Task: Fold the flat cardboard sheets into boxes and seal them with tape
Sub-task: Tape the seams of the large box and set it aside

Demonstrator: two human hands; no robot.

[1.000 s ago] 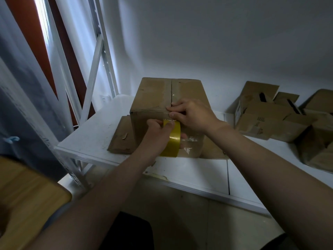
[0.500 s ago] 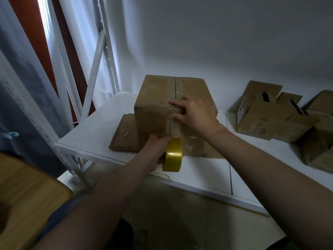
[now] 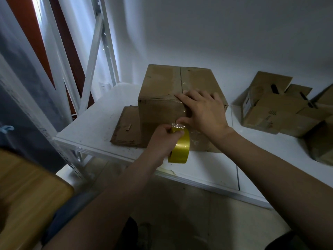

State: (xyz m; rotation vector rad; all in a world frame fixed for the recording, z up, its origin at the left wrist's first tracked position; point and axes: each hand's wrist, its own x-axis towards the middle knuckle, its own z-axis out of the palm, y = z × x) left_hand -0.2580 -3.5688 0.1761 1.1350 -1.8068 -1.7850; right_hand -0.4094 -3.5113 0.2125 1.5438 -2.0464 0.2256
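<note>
Forearms run in from 6 o'clock, elbows cut off. Wooden surface [image 3: 27, 186] at 8 o'clock, blurred. At centre the left hand [image 3: 162, 139] grips the yellow tape roll [image 3: 180, 148]; its fingertips are hidden behind the roll. Right hand [image 3: 203, 110] lies flat over the box [image 3: 158, 98] at its top front edge, thumb pressing clear tape, touching the left hand. The strip is hard to trace. Box stands on white shelf [image 3: 93, 127], partly covering flat sheets [image 3: 124, 130] at 9 o'clock. Other boxes [image 3: 275, 109] at 3 o'clock, cut off. Half a second ago the roll hung lower and the hands were apart.
</note>
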